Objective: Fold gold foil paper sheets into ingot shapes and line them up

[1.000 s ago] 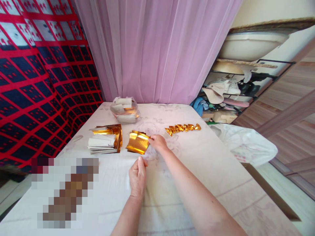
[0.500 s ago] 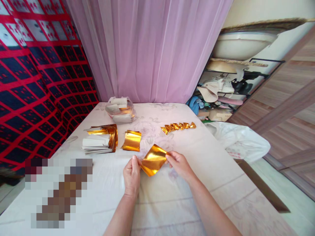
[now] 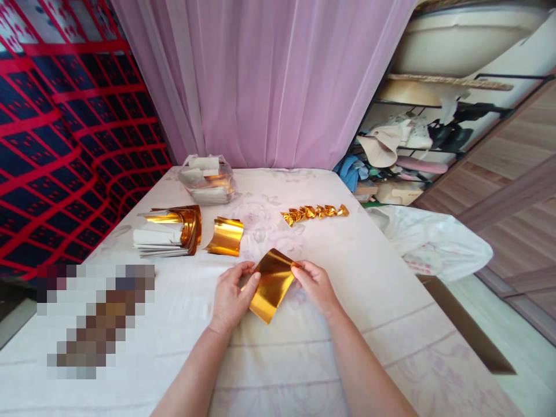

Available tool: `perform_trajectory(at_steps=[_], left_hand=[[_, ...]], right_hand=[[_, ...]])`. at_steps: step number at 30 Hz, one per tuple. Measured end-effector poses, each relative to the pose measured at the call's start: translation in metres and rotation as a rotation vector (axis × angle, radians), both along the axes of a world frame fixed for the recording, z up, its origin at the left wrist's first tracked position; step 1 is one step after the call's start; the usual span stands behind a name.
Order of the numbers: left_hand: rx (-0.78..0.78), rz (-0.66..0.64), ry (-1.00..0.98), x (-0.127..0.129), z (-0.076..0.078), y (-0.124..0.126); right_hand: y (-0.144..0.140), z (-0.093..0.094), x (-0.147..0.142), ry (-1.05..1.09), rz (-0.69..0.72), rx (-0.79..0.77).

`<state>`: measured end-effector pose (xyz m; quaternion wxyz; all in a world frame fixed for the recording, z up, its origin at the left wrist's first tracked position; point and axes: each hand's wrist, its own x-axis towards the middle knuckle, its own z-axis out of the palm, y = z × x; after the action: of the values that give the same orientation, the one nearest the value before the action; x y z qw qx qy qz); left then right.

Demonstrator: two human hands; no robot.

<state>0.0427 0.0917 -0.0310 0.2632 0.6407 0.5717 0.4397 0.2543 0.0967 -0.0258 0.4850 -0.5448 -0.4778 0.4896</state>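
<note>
A square sheet of shiny gold foil paper (image 3: 273, 286) is held above the table, turned cornerwise, between both hands. My left hand (image 3: 233, 292) pinches its left edge, thumb on top. At the right corner, the fingertips of my right hand (image 3: 313, 282) grip the sheet. Beyond my left hand lies a small curled pile of gold foil paper (image 3: 225, 236). Left of it sits a thicker stack of folded gold sheets (image 3: 167, 231) with white backs showing. A row of folded gold foil pieces (image 3: 315, 214) lies farther back on the right.
A clear plastic bag of paper sheets (image 3: 207, 180) stands at the table's back left. The table has a pale floral cloth (image 3: 278, 376). A pixelated patch covers its left side. A white plastic bag (image 3: 438, 240) and shelves (image 3: 417, 104) are off the right edge.
My left hand has shifted its hold, its thumb now lying over the sheet's left edge. The foil sheet has turned slightly and its lower corner sits lower. The camera view has tilted a little.
</note>
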Motion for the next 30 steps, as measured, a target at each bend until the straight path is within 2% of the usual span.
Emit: perform_trajectory(at_steps=[3,7,12,16,19,22,25,28,30], left_hand=[[0.016,-0.033,0.085,0.001,-0.002,0.000],[0.061,-0.056,0.090,0.001,-0.001,0.000],[0.173,-0.082,0.030,0.001,-0.005,0.002],[0.301,-0.026,-0.043,-0.001,-0.007,0.002],[0.366,0.006,-0.073,-0.001,-0.005,0.000],[0.400,0.024,-0.093,-0.002,-0.006,0.002],[0.404,0.031,-0.103,-0.002,-0.013,0.007],[0.387,0.039,-0.107,-0.004,-0.017,0.011],[0.373,0.041,-0.102,-0.005,-0.015,0.009]], right_hand=[[0.001,-0.003,0.002,0.053,-0.049,0.009],[0.003,-0.002,0.007,0.103,-0.087,-0.003],[0.007,0.001,0.009,0.167,-0.121,0.001],[0.005,0.008,0.011,0.182,-0.089,0.016],[0.001,0.023,0.018,0.168,0.018,0.110],[-0.006,0.042,0.024,0.079,0.260,0.196],[-0.012,0.058,0.027,-0.097,0.447,0.198],[-0.020,0.068,0.026,-0.328,0.544,0.209],[-0.023,0.071,0.024,-0.481,0.594,0.208]])
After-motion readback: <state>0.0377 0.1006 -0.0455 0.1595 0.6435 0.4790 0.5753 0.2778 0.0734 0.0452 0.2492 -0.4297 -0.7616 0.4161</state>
